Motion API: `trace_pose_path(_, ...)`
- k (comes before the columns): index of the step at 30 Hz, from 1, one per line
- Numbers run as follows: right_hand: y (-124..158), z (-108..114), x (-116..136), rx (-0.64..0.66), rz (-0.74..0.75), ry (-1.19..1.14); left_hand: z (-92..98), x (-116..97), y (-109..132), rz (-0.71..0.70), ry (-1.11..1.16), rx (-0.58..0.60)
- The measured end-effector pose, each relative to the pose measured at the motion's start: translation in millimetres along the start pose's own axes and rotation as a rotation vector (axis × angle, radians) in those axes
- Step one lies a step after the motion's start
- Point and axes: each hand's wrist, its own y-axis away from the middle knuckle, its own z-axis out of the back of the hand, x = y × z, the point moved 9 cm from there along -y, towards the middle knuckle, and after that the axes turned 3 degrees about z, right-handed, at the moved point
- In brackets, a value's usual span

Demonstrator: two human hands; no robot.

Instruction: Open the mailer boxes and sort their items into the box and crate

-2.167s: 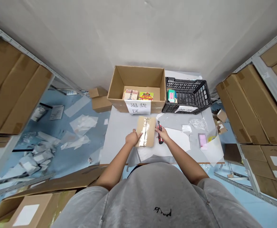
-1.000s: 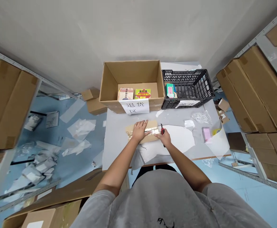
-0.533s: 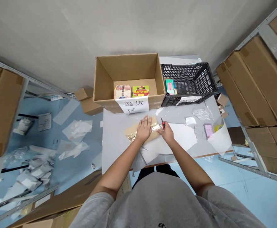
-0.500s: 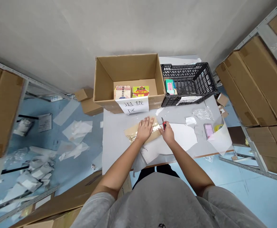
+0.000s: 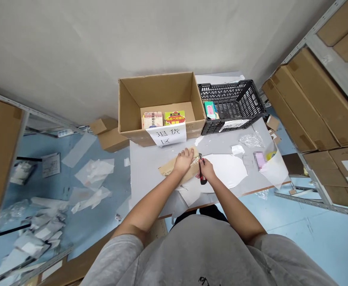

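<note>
A flat brown cardboard parcel [image 5: 166, 169] wrapped in clear tape lies on the grey table [image 5: 145, 167]. My left hand [image 5: 183, 162] rests flat on top of it, fingers spread, pressing it down. My right hand [image 5: 206, 171] is closed round a red and black utility knife [image 5: 201, 169], held at the parcel's right end. White paper sheets [image 5: 227, 170] lie under and beside the parcel.
An open cardboard box [image 5: 159, 104] with a paper label and two printed packs stands at the table's back, a black plastic crate [image 5: 232, 104] to its right. Plastic scraps and a pink item [image 5: 260, 157] lie right. Shelves with cartons flank both sides; wrappers litter the floor [image 5: 81, 178].
The parcel was turned from lengthwise to crosswise, my left hand moved on top of it, and my right hand with the knife came to its right end. The head view shifted.
</note>
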Motion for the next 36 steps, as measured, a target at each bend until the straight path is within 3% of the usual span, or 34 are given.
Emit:
trace_pose_path(4, -1, 3, 12, -0.058, 0.007, 0.068, 3.8, 1, -5, -0.001, -0.012, 0.045)
trace_pose_path(10, -1, 4, 14, -0.037, -0.018, 0.122, 3.5, 1, -12, -0.025, 0.027, 0.122)
trace_pose_path(36, -9, -2, 14, -0.072, -0.023, 0.175, 21.4, 8, -11, -0.031, 0.020, 0.133)
